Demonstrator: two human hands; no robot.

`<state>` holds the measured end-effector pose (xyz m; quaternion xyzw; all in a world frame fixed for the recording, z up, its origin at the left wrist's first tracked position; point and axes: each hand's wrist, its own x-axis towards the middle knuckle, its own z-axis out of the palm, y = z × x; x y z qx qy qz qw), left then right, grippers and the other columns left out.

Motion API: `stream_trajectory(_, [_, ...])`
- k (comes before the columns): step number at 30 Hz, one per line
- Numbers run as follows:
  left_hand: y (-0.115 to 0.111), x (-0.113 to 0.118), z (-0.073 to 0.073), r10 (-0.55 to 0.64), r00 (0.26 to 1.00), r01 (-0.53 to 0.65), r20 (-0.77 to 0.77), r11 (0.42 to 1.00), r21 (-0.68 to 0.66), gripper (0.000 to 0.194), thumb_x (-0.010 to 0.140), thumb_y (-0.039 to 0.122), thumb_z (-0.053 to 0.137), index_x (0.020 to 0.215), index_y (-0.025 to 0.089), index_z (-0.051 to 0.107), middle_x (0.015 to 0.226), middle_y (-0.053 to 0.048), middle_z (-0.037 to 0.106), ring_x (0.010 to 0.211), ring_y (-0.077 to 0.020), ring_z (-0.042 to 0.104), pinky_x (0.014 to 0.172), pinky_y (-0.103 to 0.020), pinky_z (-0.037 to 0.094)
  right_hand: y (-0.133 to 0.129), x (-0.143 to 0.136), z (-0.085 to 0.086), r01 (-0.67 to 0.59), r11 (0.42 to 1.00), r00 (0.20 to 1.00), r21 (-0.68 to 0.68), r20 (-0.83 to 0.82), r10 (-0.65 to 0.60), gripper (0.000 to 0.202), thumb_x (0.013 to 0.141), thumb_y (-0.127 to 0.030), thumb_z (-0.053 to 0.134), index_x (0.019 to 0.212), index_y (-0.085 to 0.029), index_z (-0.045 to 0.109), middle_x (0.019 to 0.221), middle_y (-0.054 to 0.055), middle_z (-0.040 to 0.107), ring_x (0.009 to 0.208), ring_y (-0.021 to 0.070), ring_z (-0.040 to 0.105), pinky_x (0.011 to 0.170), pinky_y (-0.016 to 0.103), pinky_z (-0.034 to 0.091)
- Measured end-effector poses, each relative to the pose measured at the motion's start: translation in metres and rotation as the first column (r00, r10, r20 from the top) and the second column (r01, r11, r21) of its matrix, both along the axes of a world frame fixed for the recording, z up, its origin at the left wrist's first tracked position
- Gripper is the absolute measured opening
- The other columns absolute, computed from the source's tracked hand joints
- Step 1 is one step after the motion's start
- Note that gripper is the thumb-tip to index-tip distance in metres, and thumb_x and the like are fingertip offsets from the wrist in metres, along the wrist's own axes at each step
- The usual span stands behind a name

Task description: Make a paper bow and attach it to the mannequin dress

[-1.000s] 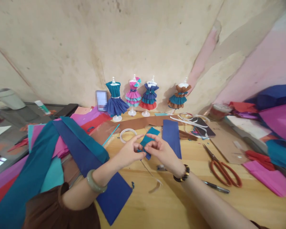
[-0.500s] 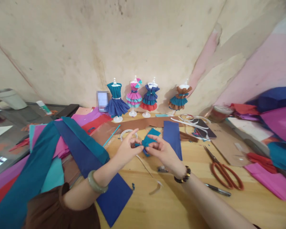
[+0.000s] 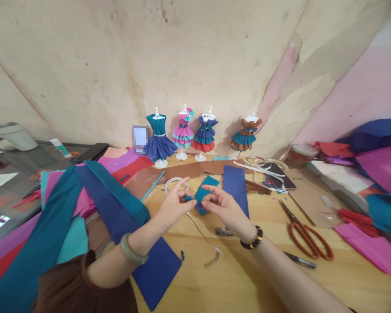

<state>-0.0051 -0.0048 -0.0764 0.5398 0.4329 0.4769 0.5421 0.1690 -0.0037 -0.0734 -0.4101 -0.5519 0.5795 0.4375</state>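
My left hand (image 3: 176, 200) pinches a small folded piece of teal crepe paper (image 3: 189, 198) between thumb and fingers. Close beside it on the right, my right hand (image 3: 220, 203) has its thumb and fingertips pinched at the same piece's other end, mostly covered by the fingers. Just behind the fingertips, a flat teal paper piece (image 3: 209, 182) lies on the table with some blue under it. To the right of that is a blue paper strip (image 3: 235, 187). A white ring of tape (image 3: 171, 181) sits behind my left hand.
Several small dress forms in paper dresses, one a teal and blue dress (image 3: 161, 134), stand along the wall. Orange-handled scissors (image 3: 308, 234), a pen (image 3: 301, 261) and small clippers (image 3: 224, 231) lie on the right. Folded coloured paper (image 3: 107, 200) is heaped left; a phone (image 3: 278, 176) lies behind.
My right hand has shifted very slightly right and its fingertips have drawn a little away from my left fingertips. More of the clippers shows below my right hand. Otherwise things look unchanged.
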Motion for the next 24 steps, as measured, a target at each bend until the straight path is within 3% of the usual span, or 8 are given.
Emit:
stream_trajectory(4, [-0.0027, 0.0029, 0.0026, -0.059, 0.998, 0.059, 0.010, 0.998, -0.006, 0.084, 0.062, 0.017, 0.071, 0.137, 0.015, 0.033, 0.074, 0.003, 0.063, 0.066, -0.0131, 0.061, 0.064, -0.026, 0.043, 0.0001, -0.0005, 0.0011, 0.000, 1.000, 1.000, -0.015, -0.024, -0.001, 0.051, 0.069, -0.035, 0.074, 0.113, -0.019, 0.054, 0.073, -0.003, 0.064, 0.069, 0.0142, 0.060, 0.068, 0.029, 0.044])
stream_trajectory(9, [-0.0055, 0.0054, 0.0063, -0.124, 0.992, 0.122, -0.022, 0.990, -0.075, 0.087, 0.061, 0.020, 0.073, 0.137, 0.012, 0.033, 0.074, 0.002, 0.064, 0.062, -0.0120, 0.061, 0.062, -0.026, 0.042, -0.0025, -0.0053, -0.0017, 0.025, 0.999, 0.990, -0.044, -0.135, -0.031, 0.050, 0.063, -0.029, 0.079, 0.108, -0.019, 0.057, 0.071, -0.004, 0.062, 0.066, 0.0124, 0.058, 0.068, 0.028, 0.044])
stream_trajectory(16, [-0.0011, 0.0007, 0.0038, -0.126, 0.989, 0.138, 0.077, 0.975, -0.172, 0.095, 0.057, 0.024, 0.080, 0.138, 0.011, 0.033, 0.071, 0.002, 0.064, 0.062, -0.0139, 0.064, 0.064, -0.028, 0.046, -0.0028, 0.0015, 0.0057, 0.050, 0.973, 0.933, -0.226, -0.337, -0.126, 0.045, 0.060, -0.026, 0.083, 0.102, -0.021, 0.065, 0.076, -0.003, 0.063, 0.067, 0.0099, 0.057, 0.065, 0.023, 0.043])
stream_trajectory(21, [-0.0027, -0.0004, 0.0046, -0.137, 0.987, 0.150, 0.089, 0.975, -0.162, 0.091, 0.060, 0.025, 0.081, 0.138, 0.013, 0.036, 0.071, 0.001, 0.066, 0.064, -0.0145, 0.065, 0.065, -0.028, 0.048, -0.0034, -0.0014, 0.0053, 0.013, 0.957, 0.944, -0.289, -0.311, -0.106, 0.047, 0.062, -0.031, 0.083, 0.104, -0.021, 0.064, 0.084, 0.000, 0.069, 0.074, 0.0138, 0.061, 0.068, 0.027, 0.045])
stream_trajectory(24, [-0.0029, -0.0006, 0.0037, -0.152, 0.985, 0.162, 0.076, 0.976, -0.149, 0.090, 0.060, 0.026, 0.081, 0.138, 0.014, 0.037, 0.069, 0.001, 0.066, 0.063, -0.0149, 0.065, 0.065, -0.028, 0.048, -0.0043, -0.0034, 0.0027, -0.019, 0.958, 0.949, -0.285, -0.308, -0.073, 0.050, 0.060, -0.031, 0.084, 0.105, -0.020, 0.063, 0.077, -0.002, 0.068, 0.067, 0.0123, 0.060, 0.065, 0.026, 0.044])
